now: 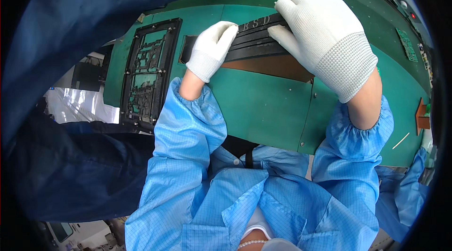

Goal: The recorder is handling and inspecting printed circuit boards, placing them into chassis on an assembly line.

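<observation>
My left hand (213, 47), in a white knit glove, is closed round the left end of a stack of black trays (254, 39). My right hand (321, 34), gloved the same way, grips the stack's right end, thumb on the near side and fingers over the top. Several layers show along the stack's near edge, with pale lettering on the uppermost one. Under the stack is a brown surface (268, 67) at the green table (263, 103). What the trays hold, if anything, is hidden.
A black frame fixture (149, 70) with cut-out shapes lies left of my left hand. A person's dark blue sleeve (108, 11) reaches across the upper left. On the right are a green circuit board (406, 44), a brown holder (422, 115) and a thin stick (400, 141).
</observation>
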Motion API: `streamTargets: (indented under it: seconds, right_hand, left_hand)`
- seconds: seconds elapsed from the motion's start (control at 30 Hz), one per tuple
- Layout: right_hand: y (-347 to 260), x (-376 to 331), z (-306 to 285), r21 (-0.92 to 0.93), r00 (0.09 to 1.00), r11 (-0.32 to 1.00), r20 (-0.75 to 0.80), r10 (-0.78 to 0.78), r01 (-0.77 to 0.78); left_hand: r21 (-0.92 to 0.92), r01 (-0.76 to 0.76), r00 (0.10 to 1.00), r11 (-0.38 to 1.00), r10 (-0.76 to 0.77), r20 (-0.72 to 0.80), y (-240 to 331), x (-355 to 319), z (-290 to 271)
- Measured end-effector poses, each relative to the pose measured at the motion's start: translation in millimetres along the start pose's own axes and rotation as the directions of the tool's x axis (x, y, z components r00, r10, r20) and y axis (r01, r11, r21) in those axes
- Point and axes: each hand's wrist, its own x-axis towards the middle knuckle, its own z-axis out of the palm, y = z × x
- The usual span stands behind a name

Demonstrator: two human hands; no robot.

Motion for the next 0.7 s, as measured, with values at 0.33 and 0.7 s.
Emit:
streamTargets:
  seconds: [0.33,0.7]
  right_hand:
    - [4,-7,10,0.114,0.999,0.993,-0.041,0.019,-0.014]
    - [2,-5,9,0.105,0.999,0.994,-0.041,0.027,-0.023]
  left_hand:
    - [0.113,-0.034,0.999,0.993,0.034,0.008,-1,-1,0]
    - [-0.205,0.065,0.989,0.977,-0.090,-0.115,-5,20,-11]
